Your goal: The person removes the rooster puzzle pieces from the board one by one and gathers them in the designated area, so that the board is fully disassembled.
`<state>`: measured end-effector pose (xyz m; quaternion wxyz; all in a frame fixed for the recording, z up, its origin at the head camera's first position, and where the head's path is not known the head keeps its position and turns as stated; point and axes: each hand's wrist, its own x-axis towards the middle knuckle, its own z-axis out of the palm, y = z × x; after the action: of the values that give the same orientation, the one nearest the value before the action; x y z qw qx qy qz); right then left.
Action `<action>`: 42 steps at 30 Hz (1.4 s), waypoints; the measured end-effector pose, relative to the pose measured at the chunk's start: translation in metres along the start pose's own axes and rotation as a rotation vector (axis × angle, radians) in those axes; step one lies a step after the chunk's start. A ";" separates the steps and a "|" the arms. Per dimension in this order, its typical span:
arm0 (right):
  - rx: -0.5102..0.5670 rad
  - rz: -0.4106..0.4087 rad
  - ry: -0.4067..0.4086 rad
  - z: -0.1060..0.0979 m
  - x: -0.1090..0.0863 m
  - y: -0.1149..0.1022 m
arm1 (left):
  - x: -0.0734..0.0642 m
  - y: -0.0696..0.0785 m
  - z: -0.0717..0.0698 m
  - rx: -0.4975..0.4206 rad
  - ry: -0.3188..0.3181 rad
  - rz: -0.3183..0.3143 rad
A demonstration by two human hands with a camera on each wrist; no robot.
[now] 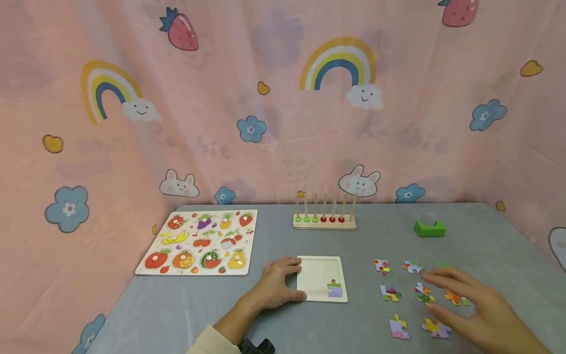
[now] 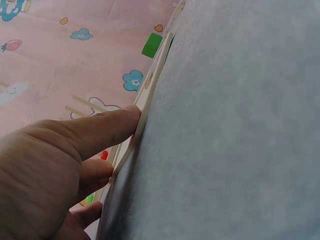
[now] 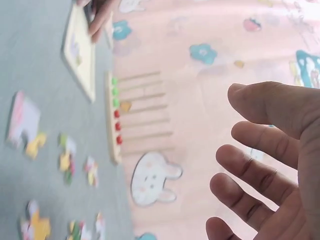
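Note:
A shallow wooden puzzle tray (image 1: 316,278) lies on the grey table, with one purple-and-green jigsaw piece (image 1: 334,289) in its near right corner. My left hand (image 1: 279,285) holds the tray's left side, thumb at the near corner and fingers farther up; in the left wrist view the thumb (image 2: 112,127) touches the rim. On the right, my right hand (image 1: 479,307) hovers above loose jigsaw pieces (image 1: 399,328), fingers spread and nothing held. It partly hides some of them. The right wrist view shows its relaxed fingers (image 3: 245,162) apart from the pieces.
A fruit knob-puzzle board (image 1: 203,243) lies at the left. Behind the tray stands a wooden peg rack (image 1: 325,222) with green and red beads. A green notched block (image 1: 430,229) sits at the back right. A pink patterned curtain (image 1: 283,162) borders the table's back.

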<state>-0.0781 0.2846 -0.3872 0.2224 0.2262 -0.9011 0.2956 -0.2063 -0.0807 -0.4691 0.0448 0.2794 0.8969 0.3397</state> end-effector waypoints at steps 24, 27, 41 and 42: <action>0.219 -0.122 0.011 0.064 0.066 -0.035 | 0.000 0.000 0.000 -0.014 0.009 0.018; 0.236 -0.105 0.014 0.073 0.069 -0.036 | 0.000 0.000 0.000 -0.015 0.007 0.015; 0.288 0.066 -0.065 0.110 0.070 -0.035 | 0.000 0.001 0.000 -0.017 0.008 0.015; 0.294 0.074 -0.067 0.112 0.070 -0.035 | 0.000 0.001 0.000 -0.017 0.007 0.015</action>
<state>-0.1453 0.1690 -0.4163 0.1455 0.2329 -0.8627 0.4247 -0.2056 -0.0802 -0.4686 0.0413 0.2843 0.8922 0.3486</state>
